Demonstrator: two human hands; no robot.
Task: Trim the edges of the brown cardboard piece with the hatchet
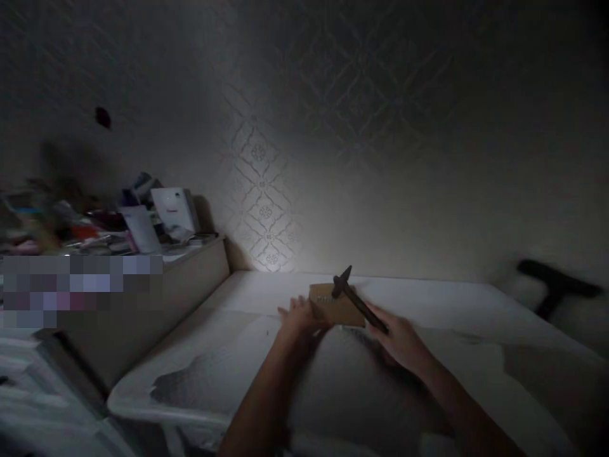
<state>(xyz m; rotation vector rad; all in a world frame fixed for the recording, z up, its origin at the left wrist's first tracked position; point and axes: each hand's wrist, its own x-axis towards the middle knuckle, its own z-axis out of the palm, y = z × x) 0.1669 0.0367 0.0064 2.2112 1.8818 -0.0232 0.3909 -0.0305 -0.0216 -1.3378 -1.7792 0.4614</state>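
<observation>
My right hand [398,337] is closed round the handle of a hammer [365,308]. The hammer's dark head is over the upper part of a small flat brown board [335,312], pointing up and left. Whether the head touches the board I cannot tell. A short row of small shiny pieces, perhaps nails, shows near the board's upper left. At the board's left edge, my left hand [299,318] holds it, fingertips up along the side. Under both hands is a white table [266,295] with a worn, greyish top.
A cabinet [181,298] at the left bears a cluttered pile, with a white box [175,209] and a pale packet [141,230]. Behind the table rises a patterned wall [264,184]. A dark T-shaped object [556,285] stands beyond the right edge. The light is dim.
</observation>
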